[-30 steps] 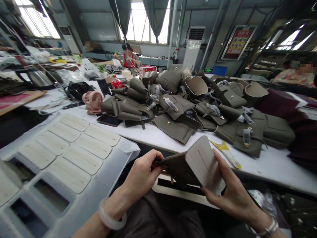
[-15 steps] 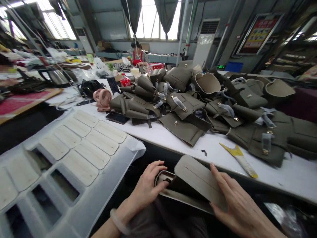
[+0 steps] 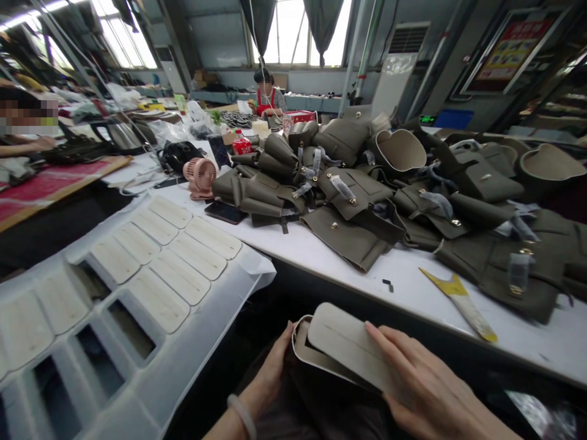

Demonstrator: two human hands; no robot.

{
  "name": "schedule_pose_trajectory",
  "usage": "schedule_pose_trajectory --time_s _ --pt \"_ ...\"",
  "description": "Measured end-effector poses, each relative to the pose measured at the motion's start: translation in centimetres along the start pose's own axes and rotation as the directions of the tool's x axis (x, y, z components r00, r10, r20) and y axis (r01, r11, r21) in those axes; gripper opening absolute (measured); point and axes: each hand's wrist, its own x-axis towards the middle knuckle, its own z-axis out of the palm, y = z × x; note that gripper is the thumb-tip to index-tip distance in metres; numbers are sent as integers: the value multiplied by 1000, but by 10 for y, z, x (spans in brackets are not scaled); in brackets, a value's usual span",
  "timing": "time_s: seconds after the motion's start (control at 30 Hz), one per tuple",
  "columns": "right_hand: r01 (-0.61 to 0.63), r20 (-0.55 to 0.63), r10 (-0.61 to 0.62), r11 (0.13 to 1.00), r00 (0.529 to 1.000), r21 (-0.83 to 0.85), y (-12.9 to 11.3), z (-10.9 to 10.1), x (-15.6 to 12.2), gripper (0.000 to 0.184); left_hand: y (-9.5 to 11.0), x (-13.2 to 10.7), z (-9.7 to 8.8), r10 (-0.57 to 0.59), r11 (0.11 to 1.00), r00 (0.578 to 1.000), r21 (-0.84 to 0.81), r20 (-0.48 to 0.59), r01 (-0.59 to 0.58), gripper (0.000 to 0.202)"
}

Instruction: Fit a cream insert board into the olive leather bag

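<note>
Low in front of me is a dark bag body (image 3: 320,362) with its pale-rimmed opening facing up. My left hand (image 3: 269,370) is closed on its left end, the fingers mostly hidden behind the wall. A pale, round-cornered oblong panel (image 3: 342,336) with a line along its middle lies slanted over that opening. My right hand (image 3: 419,376) grips the panel's right part, fingers on its far edge and thumb on the near one. The panel's left end rests at the bag's opening; whether it touches the inside I cannot tell.
Left, a translucent white sheet (image 3: 151,382) bears several similar panels (image 3: 158,296) and dark oblong gaps. Grey-green bags (image 3: 348,189) are heaped on the white table (image 3: 321,269). A yellow-ended tool (image 3: 458,299), phone (image 3: 224,212) and pink fan (image 3: 200,177) lie nearby. Other people sit farther off.
The panel has tilted flatter and come down over the bag's opening. My left hand has shifted from inside the opening to the bag's outer left end. The view has swung slightly left.
</note>
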Motion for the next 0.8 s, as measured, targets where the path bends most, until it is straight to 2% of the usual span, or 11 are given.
schedule_pose_trajectory --time_s 0.13,0.23,0.33,0.4,0.47,0.6,0.7,0.8 --pt "16 126 -35 989 991 150 -13 -6 7 85 0 -2 3 -43 999 999 -21 27 44 69" --pt "5 240 -73 963 968 271 -12 -17 18 89 -2 -1 7 -86 994 994 -67 60 90 72" --pt "18 287 -117 946 951 325 -11 -26 31 89 -3 0 11 -110 991 992 -75 66 115 75" --pt "8 295 -103 952 950 305 -12 -27 36 87 -2 1 14 -68 996 997 -62 47 70 73" --pt "-7 307 -71 970 949 245 -13 -23 39 85 -1 0 16 27 999 999 -39 16 -27 66" --pt "13 286 -46 993 957 116 -10 -4 38 77 5 -2 21 151 988 988 28 21 -152 56" --pt "9 181 -18 999 983 48 -5 15 39 54 8 -2 23 157 986 987 56 33 -158 55" --pt "12 72 -11 1000 997 -20 -6 28 40 45 8 1 22 153 986 988 64 17 -153 54"
